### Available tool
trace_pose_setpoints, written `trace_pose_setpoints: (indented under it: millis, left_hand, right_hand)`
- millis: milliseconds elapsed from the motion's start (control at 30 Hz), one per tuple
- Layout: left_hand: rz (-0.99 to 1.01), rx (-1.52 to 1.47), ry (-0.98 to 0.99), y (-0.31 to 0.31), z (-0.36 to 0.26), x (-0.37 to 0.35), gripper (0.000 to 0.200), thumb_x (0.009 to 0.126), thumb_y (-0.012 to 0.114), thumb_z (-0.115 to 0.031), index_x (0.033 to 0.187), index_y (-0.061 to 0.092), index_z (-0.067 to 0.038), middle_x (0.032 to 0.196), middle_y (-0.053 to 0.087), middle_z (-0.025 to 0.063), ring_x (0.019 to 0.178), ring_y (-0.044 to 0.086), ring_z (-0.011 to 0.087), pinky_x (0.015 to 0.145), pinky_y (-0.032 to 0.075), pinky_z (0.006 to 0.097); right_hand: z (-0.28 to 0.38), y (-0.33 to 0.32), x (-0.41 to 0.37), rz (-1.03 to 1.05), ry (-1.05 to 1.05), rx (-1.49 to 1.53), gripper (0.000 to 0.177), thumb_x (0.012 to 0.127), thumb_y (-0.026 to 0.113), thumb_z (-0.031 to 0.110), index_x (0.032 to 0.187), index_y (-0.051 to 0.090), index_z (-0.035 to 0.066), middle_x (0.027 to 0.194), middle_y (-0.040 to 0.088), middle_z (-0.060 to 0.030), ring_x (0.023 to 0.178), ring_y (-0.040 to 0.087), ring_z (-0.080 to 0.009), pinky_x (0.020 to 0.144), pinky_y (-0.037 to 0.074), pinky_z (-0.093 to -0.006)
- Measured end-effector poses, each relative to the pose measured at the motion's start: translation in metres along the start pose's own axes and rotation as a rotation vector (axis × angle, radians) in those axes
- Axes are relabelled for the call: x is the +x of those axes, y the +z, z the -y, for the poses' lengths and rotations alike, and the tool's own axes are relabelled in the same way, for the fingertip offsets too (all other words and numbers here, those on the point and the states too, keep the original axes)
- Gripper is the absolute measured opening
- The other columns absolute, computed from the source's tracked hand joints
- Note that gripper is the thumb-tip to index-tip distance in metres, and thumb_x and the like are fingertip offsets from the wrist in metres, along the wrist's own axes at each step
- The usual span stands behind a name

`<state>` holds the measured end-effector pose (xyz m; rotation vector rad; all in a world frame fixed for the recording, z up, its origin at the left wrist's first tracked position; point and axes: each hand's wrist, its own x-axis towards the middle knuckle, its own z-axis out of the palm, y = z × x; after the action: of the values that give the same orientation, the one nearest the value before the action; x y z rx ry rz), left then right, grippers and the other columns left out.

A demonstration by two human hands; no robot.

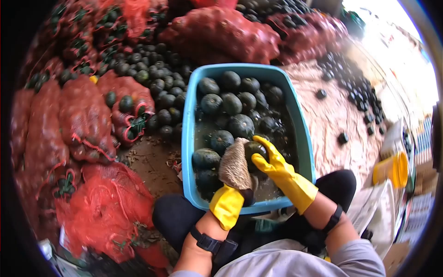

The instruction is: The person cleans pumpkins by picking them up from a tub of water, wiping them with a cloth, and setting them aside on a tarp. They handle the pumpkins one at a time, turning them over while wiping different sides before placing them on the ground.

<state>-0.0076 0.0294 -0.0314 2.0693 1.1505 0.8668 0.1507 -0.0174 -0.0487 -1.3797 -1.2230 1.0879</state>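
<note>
Dark green pumpkins [240,125] lie in murky water in a blue plastic tub [188,152] between my knees. My right hand [272,161], in a yellow rubber glove, is closed on the right side of one pumpkin [254,150] near the tub's front. A rough beige scrubbing cloth [234,162] covers my left hand [233,177] and presses against that pumpkin's left side. Only the yellow glove cuff shows on the left; the cloth hides the fingers, though the hand is holding it. Other pumpkins [206,158] sit left of the cloth.
Full red mesh sacks [87,115] stand on the left, with more sacks [226,34] behind the tub. Loose pumpkins [157,74] heap up at the back left. Others lie on a pinkish sheet [318,120] at right. A yellow bucket [390,171] is far right; crumpled red netting [110,207] lies front left.
</note>
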Motion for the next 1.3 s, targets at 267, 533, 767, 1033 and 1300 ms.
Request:
trace_pose_setpoints:
  millis: [267, 533, 767, 1033, 1300]
  left_hand:
    - [-0.194, -0.504, 0.012, 0.018, 0.049, -0.012, 0.066, 0.079, 0.091, -0.038, 0.129, 0.064, -0.005, 0.129, 0.069, 0.0154, 0.119, 0.068, 0.0299, 0.105, 0.054, 0.0409]
    - [0.192, -0.196, 0.152, -0.025, 0.004, 0.007, 0.05, 0.074, 0.084, -0.022, 0.118, 0.068, -0.006, 0.115, 0.075, 0.0152, 0.108, 0.072, 0.0316, 0.1, 0.056, 0.04]
    - [0.049, -0.137, -0.004, 0.037, 0.057, -0.023, 0.05, 0.093, 0.071, -0.021, 0.136, 0.053, -0.006, 0.13, 0.068, 0.0121, 0.121, 0.066, 0.0266, 0.106, 0.052, 0.0407]
    - [0.195, -0.645, 0.069, -0.007, 0.042, 0.007, 0.038, 0.096, 0.065, -0.03, 0.124, 0.065, -0.004, 0.125, 0.072, 0.0135, 0.113, 0.07, 0.0298, 0.103, 0.055, 0.0434]
    - [0.148, 0.339, 0.053, 0.015, -0.013, -0.024, 0.091, 0.077, 0.088, -0.04, 0.151, 0.042, -0.013, 0.13, 0.068, 0.0137, 0.118, 0.068, 0.0308, 0.103, 0.054, 0.0469]
  right_hand:
    - [-0.009, 0.044, -0.015, -0.096, 0.301, 0.656, 0.068, 0.097, 0.08, 0.035, 0.152, 0.049, 0.009, 0.144, 0.06, -0.0124, 0.132, 0.058, -0.0237, 0.11, 0.049, -0.0386]
    - [0.046, 0.005, -0.02, 0.103, 0.022, -0.273, 0.081, 0.083, 0.087, 0.023, 0.153, 0.05, 0.013, 0.144, 0.06, -0.02, 0.132, 0.059, -0.0341, 0.113, 0.048, -0.0421]
    - [0.009, 0.018, -0.019, -0.177, 0.057, -0.217, 0.073, 0.091, 0.084, 0.037, 0.15, 0.051, 0.008, 0.134, 0.063, -0.0227, 0.122, 0.064, -0.0385, 0.104, 0.053, -0.045]
    - [0.033, 0.038, -0.019, -0.118, 0.002, -0.085, 0.066, 0.095, 0.078, 0.041, 0.143, 0.056, 0.001, 0.132, 0.065, -0.0273, 0.124, 0.065, -0.0393, 0.105, 0.053, -0.0444]
    - [-0.017, 0.035, -0.009, -0.422, -0.292, -0.375, 0.073, 0.095, 0.08, 0.031, 0.157, 0.047, 0.014, 0.151, 0.053, -0.0248, 0.141, 0.05, -0.0439, 0.12, 0.04, -0.0512]
